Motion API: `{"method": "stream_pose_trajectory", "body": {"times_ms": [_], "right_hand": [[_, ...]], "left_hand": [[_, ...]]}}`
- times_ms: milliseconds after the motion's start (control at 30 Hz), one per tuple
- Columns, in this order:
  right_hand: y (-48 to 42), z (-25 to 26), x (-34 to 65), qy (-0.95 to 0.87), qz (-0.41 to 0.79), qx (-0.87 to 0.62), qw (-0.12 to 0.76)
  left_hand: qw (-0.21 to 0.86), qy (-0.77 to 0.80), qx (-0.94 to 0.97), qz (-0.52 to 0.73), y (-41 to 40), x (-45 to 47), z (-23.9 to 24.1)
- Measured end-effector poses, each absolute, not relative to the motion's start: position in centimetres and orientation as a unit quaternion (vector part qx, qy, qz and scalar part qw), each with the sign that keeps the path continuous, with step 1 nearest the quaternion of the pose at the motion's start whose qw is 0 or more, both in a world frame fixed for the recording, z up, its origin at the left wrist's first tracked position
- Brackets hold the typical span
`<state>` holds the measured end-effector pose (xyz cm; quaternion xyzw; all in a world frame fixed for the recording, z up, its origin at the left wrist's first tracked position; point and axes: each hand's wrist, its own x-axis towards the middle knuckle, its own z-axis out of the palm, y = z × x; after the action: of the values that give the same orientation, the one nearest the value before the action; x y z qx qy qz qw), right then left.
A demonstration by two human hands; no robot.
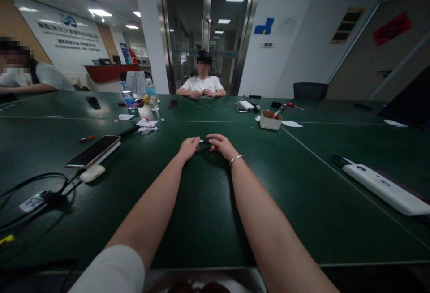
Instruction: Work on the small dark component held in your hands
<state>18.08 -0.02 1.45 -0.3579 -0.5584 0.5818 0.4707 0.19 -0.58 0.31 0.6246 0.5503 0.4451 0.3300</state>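
Both my hands meet above the green table [208, 203], holding one small, short black object with a silvery end [205, 141]; its exact kind cannot be made out. Pinched fingers of my left hand [189, 148] close on the silvery end. My right hand [222, 146], with a silver bangle at its wrist, has its fingers curled round the black end, thumb and forefinger near its tip. Fingertips partly hide the object.
To the left lie a phone [96, 150], a white rounded case [92, 174] and black cables [55, 196]. A small box [270, 121] stands ahead right; a white power strip [386, 187] lies at right. Bottles [152, 96] stand farther back. A person [201, 84] sits opposite.
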Motion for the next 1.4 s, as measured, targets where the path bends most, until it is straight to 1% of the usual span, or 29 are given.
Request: {"method": "stream_pose_trajectory", "body": {"times_ms": [467, 800, 933, 1200, 1400], "right_hand": [[0.07, 1.27, 18.03, -0.574, 0.58, -0.335, 0.471], [0.3, 0.9, 18.28, -0.6, 0.57, -0.323, 0.46], [-0.13, 1.35, 18.25, -0.598, 0.568, -0.317, 0.468], [0.24, 1.55, 17.61, -0.595, 0.565, -0.375, 0.432], [0.12, 1.38, 17.96, -0.59, 0.577, -0.334, 0.456]], "left_hand": [[0.302, 0.589, 0.608, 0.439, -0.31, 0.06, 0.16], [0.339, 0.597, 0.575, 0.446, -0.45, 0.24, 0.84], [0.349, 0.595, 0.563, 0.456, -0.43, 0.44, 0.93], [0.365, 0.585, 0.56, 0.459, -0.2, 0.22, 0.56], [0.366, 0.58, 0.563, 0.461, -0.22, 0.3, 0.5]]}}
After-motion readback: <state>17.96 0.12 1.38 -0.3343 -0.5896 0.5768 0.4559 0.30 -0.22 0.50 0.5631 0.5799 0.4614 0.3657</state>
